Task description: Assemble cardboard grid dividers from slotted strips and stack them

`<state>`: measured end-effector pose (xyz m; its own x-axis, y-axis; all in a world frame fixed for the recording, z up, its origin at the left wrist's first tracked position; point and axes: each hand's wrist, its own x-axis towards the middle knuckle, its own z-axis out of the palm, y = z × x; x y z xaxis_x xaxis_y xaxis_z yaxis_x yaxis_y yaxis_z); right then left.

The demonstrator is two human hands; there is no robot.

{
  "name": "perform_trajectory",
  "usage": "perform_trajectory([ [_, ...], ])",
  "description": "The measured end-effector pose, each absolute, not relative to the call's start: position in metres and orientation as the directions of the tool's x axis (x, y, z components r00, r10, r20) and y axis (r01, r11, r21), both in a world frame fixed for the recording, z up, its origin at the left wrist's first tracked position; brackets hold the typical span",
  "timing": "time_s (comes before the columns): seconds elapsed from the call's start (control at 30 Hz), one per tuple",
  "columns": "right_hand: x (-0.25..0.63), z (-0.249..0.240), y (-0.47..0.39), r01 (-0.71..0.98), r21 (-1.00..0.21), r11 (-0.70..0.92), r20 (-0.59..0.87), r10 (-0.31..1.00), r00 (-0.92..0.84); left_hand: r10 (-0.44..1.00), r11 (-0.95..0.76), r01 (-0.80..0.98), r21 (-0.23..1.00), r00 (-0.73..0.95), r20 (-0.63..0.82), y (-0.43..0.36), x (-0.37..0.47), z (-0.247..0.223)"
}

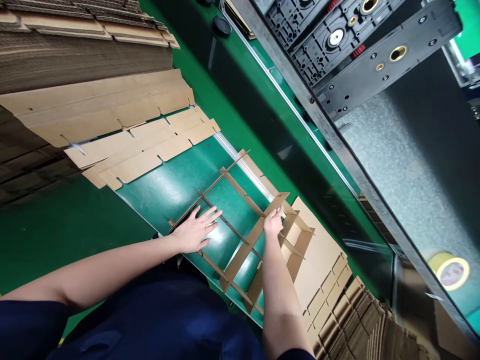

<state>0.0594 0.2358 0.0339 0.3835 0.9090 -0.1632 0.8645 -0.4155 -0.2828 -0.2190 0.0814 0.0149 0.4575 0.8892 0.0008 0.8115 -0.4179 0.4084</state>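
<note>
A cardboard divider grid (240, 257) of slotted strips stands on the green tabletop (176, 175). My left hand (195, 231) is spread flat, palm down, over the left part of the grid, beside one cross strip. It holds nothing; whether its palm touches the cardboard I cannot tell. Farther right, my right hand (273, 222) is closed on the upper end of a long cardboard strip (278, 201) that crosses the grid. My right forearm hides part of the strips below. Smaller cells (294, 232) of the grid show just right of that hand.
Flat slotted cardboard strips (150, 150) lie at the table's left end, near tall cardboard stacks (86, 55). More stacked strips (352, 305) and a plain sheet (315, 245) are at the right. Beyond a metal rail stand black plates (390, 57) and a yellow tape roll (437, 265).
</note>
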Motion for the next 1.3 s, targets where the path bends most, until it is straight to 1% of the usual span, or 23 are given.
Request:
perform_trajectory([
  [0.1, 0.058, 0.031, 0.235, 0.887, -0.272, -0.373, -0.212, 0.923, 0.322, 0.891, -0.418, 0.81, 0.411, 0.453, 0.013, 0.081, -0.219, 0.014],
  [0.17, 0.057, 0.029, 0.235, 0.905, -0.222, -0.363, -0.253, 0.918, 0.306, 0.887, -0.427, 0.81, 0.402, 0.462, 0.01, 0.081, -0.219, 0.014],
  [0.27, 0.057, 0.027, 0.239, 0.915, -0.162, -0.369, -0.268, 0.909, 0.319, 0.884, -0.431, 0.814, 0.39, 0.467, 0.002, 0.081, -0.219, 0.016],
  [0.37, 0.058, 0.031, 0.24, 0.9, -0.217, -0.378, -0.294, 0.904, 0.31, 0.887, -0.426, 0.815, 0.394, 0.461, 0.006, 0.081, -0.219, 0.017],
  [0.4, 0.059, 0.033, 0.238, 0.895, -0.25, -0.371, -0.266, 0.914, 0.305, 0.886, -0.428, 0.813, 0.395, 0.464, 0.006, 0.081, -0.219, 0.017],
  [0.47, 0.059, 0.036, 0.229, 0.898, -0.297, -0.326, -0.114, 0.945, 0.305, 0.882, -0.434, 0.811, 0.393, 0.47, 0.003, 0.081, -0.22, 0.017],
  [0.53, 0.056, 0.033, 0.213, 0.928, -0.283, -0.245, 0.072, 0.959, 0.275, 0.884, -0.432, 0.815, 0.387, 0.468, 0.001, 0.082, -0.22, 0.015],
  [0.57, 0.053, 0.03, 0.204, 0.947, -0.253, -0.197, 0.122, 0.965, 0.233, 0.886, -0.429, 0.819, 0.382, 0.464, 0.0, 0.082, -0.22, 0.015],
  [0.6, 0.05, 0.025, 0.195, 0.963, -0.22, -0.153, 0.132, 0.974, 0.185, 0.887, -0.427, 0.822, 0.376, 0.461, -0.002, 0.082, -0.219, 0.015],
  [0.67, 0.045, 0.015, 0.181, 0.983, -0.16, -0.091, 0.089, 0.99, 0.106, 0.886, -0.429, 0.827, 0.364, 0.464, -0.012, 0.082, -0.217, 0.017],
  [0.73, 0.042, 0.007, 0.173, 0.989, -0.127, -0.07, 0.057, 0.995, 0.077, 0.879, -0.441, 0.824, 0.357, 0.477, -0.016, 0.082, -0.214, 0.019],
  [0.8, 0.041, 0.003, 0.171, 0.989, -0.129, -0.073, 0.08, 0.993, 0.084, 0.873, -0.457, 0.811, 0.367, 0.487, 0.011, 0.083, -0.215, 0.021],
  [0.87, 0.042, 0.004, 0.168, 0.984, -0.163, -0.071, 0.137, 0.986, 0.093, 0.876, -0.467, 0.795, 0.388, 0.475, 0.082, 0.087, -0.224, 0.023],
  [0.93, 0.045, 0.009, 0.159, 0.975, -0.212, -0.071, 0.207, 0.972, 0.116, 0.917, -0.398, 0.834, 0.382, 0.362, 0.166, 0.096, -0.246, 0.026],
  [0.97, 0.046, 0.012, 0.151, 0.969, -0.235, -0.074, 0.24, 0.962, 0.131, 0.95, -0.3, 0.881, 0.366, 0.24, 0.2, 0.102, -0.262, 0.028],
  [1.03, 0.048, 0.016, 0.131, 0.961, -0.266, -0.078, 0.287, 0.945, 0.156, 0.968, 0.027, 0.949, 0.314, -0.103, 0.228, 0.115, -0.304, 0.028],
  [1.07, 0.049, 0.018, 0.121, 0.958, -0.275, -0.08, 0.303, 0.938, 0.166, 0.936, 0.213, 0.936, 0.28, -0.277, 0.217, 0.121, -0.327, 0.026],
  [1.1, 0.05, 0.019, 0.111, 0.956, -0.281, -0.082, 0.312, 0.934, 0.172, 0.897, 0.355, 0.903, 0.241, -0.402, 0.185, 0.126, -0.351, 0.023],
  [1.13, 0.051, 0.019, 0.103, 0.955, -0.285, -0.083, 0.317, 0.932, 0.176, 0.87, 0.443, 0.873, 0.202, -0.474, 0.137, 0.129, -0.373, 0.018],
  [1.17, 0.052, 0.019, 0.096, 0.954, -0.287, -0.084, 0.32, 0.931, 0.178, 0.862, 0.482, 0.859, 0.173, -0.5, 0.082, 0.13, -0.393, 0.013],
  [1.23, 0.051, 0.019, 0.088, 0.953, -0.291, -0.083, 0.335, 0.924, 0.183, 0.879, 0.467, 0.869, 0.165, -0.477, 0.021, 0.128, -0.424, 0.002],
  [1.27, 0.05, 0.02, 0.086, 0.953, -0.293, -0.074, 0.353, 0.918, 0.18, 0.889, 0.443, 0.877, 0.186, -0.457, 0.035, 0.126, -0.435, -0.002],
  [1.3, 0.048, 0.023, 0.085, 0.954, -0.294, -0.055, 0.382, 0.909, 0.17, 0.892, 0.418, 0.882, 0.219, -0.444, 0.083, 0.122, -0.442, -0.003],
])
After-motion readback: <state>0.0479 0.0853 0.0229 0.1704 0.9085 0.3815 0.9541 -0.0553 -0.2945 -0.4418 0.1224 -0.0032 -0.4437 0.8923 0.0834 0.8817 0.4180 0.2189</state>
